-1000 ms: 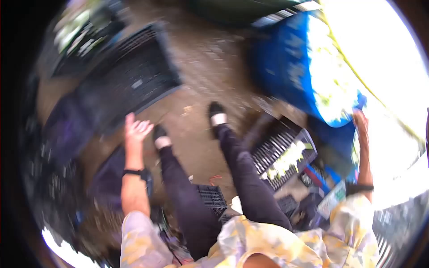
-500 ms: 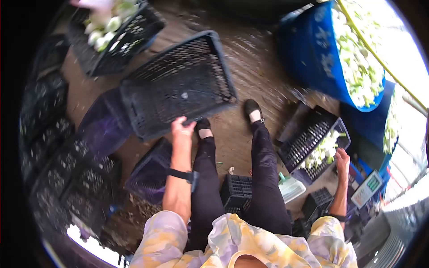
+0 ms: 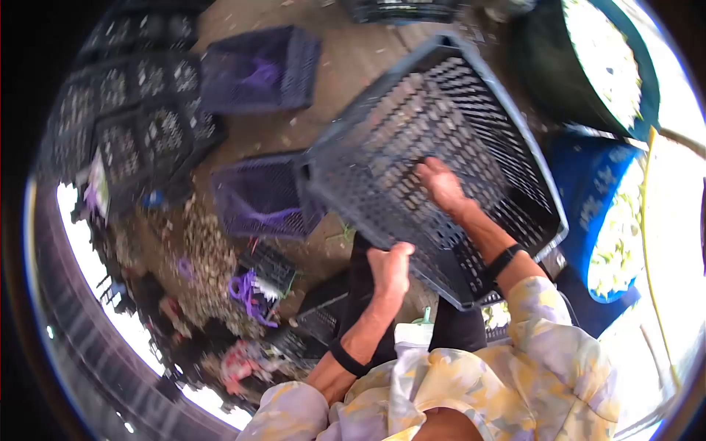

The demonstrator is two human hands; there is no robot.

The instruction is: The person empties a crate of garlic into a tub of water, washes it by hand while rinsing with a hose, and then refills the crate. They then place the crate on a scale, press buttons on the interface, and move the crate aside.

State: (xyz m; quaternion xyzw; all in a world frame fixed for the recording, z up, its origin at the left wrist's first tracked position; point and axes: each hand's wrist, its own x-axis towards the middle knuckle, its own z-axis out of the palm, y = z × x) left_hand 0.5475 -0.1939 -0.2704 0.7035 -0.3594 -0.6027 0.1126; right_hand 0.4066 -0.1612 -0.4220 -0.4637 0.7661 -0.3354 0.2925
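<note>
A large black plastic crate is tilted in front of my body, its open side toward me. My left hand is closed on its near rim, thumb along the edge. Inside the crate is my right hand, its slightly blurred fingers stretched toward the slotted bottom. Part of a smaller crate with white and green vegetables shows beneath the large one, mostly hidden by it and my right arm.
Two dark purple-lined crates stand to the left, by stacked black crates. On the right are a blue barrel and a dark green tub, both full of pale vegetables. Purple cords and scraps lie at lower left.
The large crate has come closer and turned. My right hand has left the smaller crate of vegetables and reached into the large one. The view has swung left.
</note>
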